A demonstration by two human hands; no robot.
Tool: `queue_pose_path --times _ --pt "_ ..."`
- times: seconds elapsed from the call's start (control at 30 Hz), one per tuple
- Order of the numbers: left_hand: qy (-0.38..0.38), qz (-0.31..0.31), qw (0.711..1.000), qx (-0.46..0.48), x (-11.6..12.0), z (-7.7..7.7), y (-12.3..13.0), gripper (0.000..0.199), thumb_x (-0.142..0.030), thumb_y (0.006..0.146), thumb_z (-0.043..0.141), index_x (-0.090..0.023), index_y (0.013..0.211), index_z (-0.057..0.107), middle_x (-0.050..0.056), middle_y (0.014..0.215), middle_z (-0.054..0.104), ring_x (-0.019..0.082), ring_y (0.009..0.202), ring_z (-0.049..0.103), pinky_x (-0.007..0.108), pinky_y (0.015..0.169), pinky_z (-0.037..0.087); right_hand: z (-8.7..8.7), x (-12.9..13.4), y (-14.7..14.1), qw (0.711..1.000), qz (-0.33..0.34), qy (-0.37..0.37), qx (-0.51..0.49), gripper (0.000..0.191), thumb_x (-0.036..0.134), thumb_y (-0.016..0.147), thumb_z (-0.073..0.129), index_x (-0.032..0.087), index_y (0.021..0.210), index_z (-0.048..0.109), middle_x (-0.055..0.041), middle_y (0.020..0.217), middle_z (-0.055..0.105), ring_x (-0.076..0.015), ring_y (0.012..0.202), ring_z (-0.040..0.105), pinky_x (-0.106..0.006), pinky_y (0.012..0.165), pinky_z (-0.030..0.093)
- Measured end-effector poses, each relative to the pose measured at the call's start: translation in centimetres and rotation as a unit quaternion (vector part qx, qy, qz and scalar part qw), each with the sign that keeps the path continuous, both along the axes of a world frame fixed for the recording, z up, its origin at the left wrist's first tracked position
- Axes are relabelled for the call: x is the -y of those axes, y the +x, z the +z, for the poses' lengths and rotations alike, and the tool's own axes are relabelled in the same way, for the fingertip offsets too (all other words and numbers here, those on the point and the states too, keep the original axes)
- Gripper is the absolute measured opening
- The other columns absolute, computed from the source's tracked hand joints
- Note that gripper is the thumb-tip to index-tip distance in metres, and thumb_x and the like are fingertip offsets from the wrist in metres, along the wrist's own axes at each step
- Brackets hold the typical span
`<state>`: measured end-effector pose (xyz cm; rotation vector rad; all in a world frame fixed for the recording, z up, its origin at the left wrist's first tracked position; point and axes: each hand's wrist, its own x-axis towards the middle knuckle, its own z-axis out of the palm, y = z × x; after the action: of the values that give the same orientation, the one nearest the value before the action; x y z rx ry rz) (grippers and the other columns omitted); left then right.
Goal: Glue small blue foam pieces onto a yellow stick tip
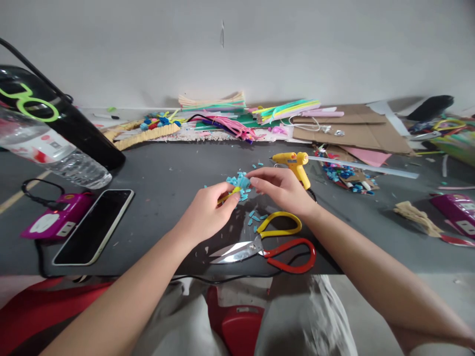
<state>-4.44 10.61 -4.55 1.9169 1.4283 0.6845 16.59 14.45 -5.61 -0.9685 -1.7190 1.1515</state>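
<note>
In the head view, my left hand [212, 211] pinches a thin yellow piece [236, 189] between thumb and fingers, just over a small heap of cut light-blue bits [233, 179]. From the right, my right hand [282, 190] brings thumb and forefinger together at a light-blue piece [243, 182] touching the yellow one. My fingers partly hide how the two join. More blue bits [254, 216] lie scattered nearer me. Scissors [256, 245] with one yellow and one red handle lie slightly open below my hands. Behind my right hand rests a yellow glue gun [293, 163] with a long clear glue stick.
At left stand a black bottle-like object [92, 136] and a clear water bottle [83, 165], beside a phone [94, 227] and a purple power strip [61, 217]. Pipe cleaners [285, 111] and cardboard [349, 128] line the wall. Another purple strip [454, 212] sits at right.
</note>
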Motion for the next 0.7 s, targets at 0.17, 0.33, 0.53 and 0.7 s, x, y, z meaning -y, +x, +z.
queue_pose_path --times 0.17,0.33,0.53,0.7 --pt "-0.024 0.001 1.0 0.008 0.07 0.18 0.14 0.032 -0.044 0.097 0.049 -0.02 0.079 0.058 -0.003 0.064 0.05 0.013 0.059 0.044 0.026 0.054 0.03 -0.02 0.26 -0.07 1.0 -0.006 0.009 0.004 0.02 0.033 0.088 0.069 0.018 0.1 0.078 -0.0047 0.086 0.077 -0.0171 0.075 0.069 -0.029 0.067 0.056" --pt "-0.046 0.005 0.999 0.015 0.1 0.47 0.12 0.036 -0.047 0.098 0.046 -0.019 0.08 0.059 -0.002 0.068 0.052 0.014 0.063 0.046 0.027 0.059 0.033 -0.21 0.25 0.01 1.0 -0.001 0.024 -0.003 0.021 0.033 0.088 0.071 0.018 0.102 0.078 -0.0056 0.094 0.078 -0.0188 0.082 0.071 -0.03 0.073 0.057" --pt "-0.041 0.004 0.999 0.025 0.07 0.38 0.14 0.037 -0.045 0.099 0.044 -0.018 0.091 0.068 0.002 0.08 0.066 0.017 0.072 0.056 0.028 0.064 0.038 -0.41 0.37 0.0 0.999 -0.001 0.045 0.004 0.024 0.037 0.088 0.071 0.018 0.103 0.076 -0.007 0.098 0.078 -0.0208 0.085 0.071 -0.033 0.076 0.058" --pt "0.0 0.002 0.999 0.032 -0.38 -0.03 -0.14 0.03 -0.043 0.098 0.052 -0.018 0.099 0.069 0.002 0.092 0.073 0.017 0.082 0.064 0.026 0.071 0.045 -0.3 0.48 0.19 0.997 -0.035 0.061 -0.036 0.024 0.038 0.089 0.07 0.02 0.105 0.074 -0.0062 0.099 0.076 -0.02 0.086 0.071 -0.033 0.076 0.058"
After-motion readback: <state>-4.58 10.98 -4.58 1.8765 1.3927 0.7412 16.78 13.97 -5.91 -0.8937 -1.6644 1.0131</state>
